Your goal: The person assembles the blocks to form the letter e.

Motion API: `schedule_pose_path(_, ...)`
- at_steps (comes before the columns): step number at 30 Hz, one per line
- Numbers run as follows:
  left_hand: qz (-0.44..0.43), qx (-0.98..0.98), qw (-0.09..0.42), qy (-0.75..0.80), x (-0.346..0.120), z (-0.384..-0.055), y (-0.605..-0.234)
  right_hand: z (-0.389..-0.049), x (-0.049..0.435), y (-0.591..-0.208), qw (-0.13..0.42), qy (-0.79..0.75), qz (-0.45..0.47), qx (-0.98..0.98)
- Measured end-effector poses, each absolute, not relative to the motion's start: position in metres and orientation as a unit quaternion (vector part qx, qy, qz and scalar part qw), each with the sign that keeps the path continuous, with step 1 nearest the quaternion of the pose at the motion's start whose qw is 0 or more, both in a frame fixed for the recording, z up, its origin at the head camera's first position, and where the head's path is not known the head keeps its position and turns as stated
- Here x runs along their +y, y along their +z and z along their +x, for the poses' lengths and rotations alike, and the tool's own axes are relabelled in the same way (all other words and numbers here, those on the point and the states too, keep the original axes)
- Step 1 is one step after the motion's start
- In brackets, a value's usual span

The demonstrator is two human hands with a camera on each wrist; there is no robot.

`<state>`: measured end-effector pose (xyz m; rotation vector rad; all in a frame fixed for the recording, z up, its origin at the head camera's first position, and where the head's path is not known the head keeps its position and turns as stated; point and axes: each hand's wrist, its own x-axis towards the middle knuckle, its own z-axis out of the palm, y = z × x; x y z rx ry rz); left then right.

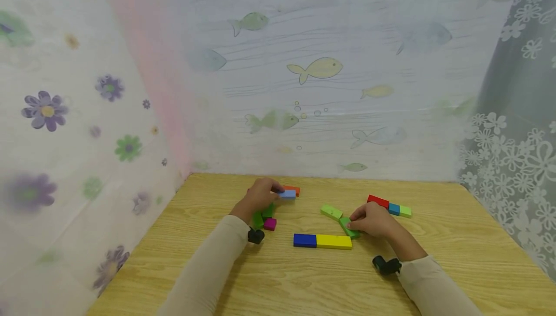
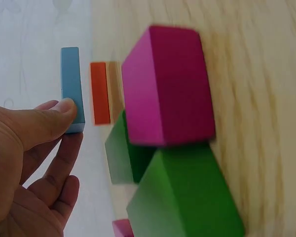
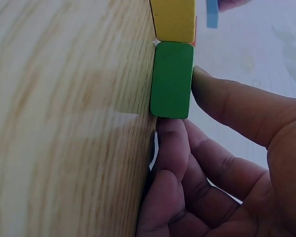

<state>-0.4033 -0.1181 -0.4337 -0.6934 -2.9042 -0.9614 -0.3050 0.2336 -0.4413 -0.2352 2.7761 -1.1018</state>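
Observation:
My left hand [image 1: 260, 194] pinches a light blue block [image 1: 287, 194] by one end. In the left wrist view that blue block [image 2: 71, 89] is raised off the table, thumb on its face. An orange block [image 2: 100, 94] lies just beyond it. Below the left hand are green blocks [image 1: 258, 220] and a magenta block [image 1: 270, 224]. My right hand [image 1: 374, 219] holds a green block [image 1: 349, 227] between thumb and fingers, low at the table. In the right wrist view the end of this green block [image 3: 172, 80] faces me.
A dark blue block [image 1: 305, 240] and a yellow block [image 1: 334, 241] form a row in front. A lime block [image 1: 331, 212] touches or nearly touches the held green one. Red [image 1: 378, 202], blue [image 1: 394, 209] and lime-green [image 1: 405, 211] blocks line up at right. Patterned curtains border the wooden table [image 1: 321, 282].

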Motion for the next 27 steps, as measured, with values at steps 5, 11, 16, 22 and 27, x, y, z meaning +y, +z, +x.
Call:
schedule_pose_path(5, -0.232, -0.921, -0.009, -0.315, -0.108, -0.402, -0.436, -0.305, 0.233, -0.441, 0.074, -0.368, -0.078, 0.924)
schedule_pose_path(11, -0.230, -0.924, -0.003, -0.306, -0.098, -0.399, -0.441, -0.304, 0.233, -0.440, 0.074, -0.367, -0.075, 0.924)
schedule_pose_path(16, -0.233, -0.924, -0.009, -0.305, -0.092, -0.398, -0.444, -0.305, 0.233, -0.440, 0.078, -0.371, -0.075, 0.922)
schedule_pose_path(22, -0.256, -0.920, -0.001, -0.297, -0.082, -0.396, -0.445, -0.305, 0.233, -0.441, 0.079, -0.370, -0.076, 0.922)
schedule_pose_path(27, -0.260, -0.924, 0.006, -0.281, -0.074, -0.396, -0.448, -0.305, 0.234, -0.440, 0.078, -0.369, -0.074, 0.923)
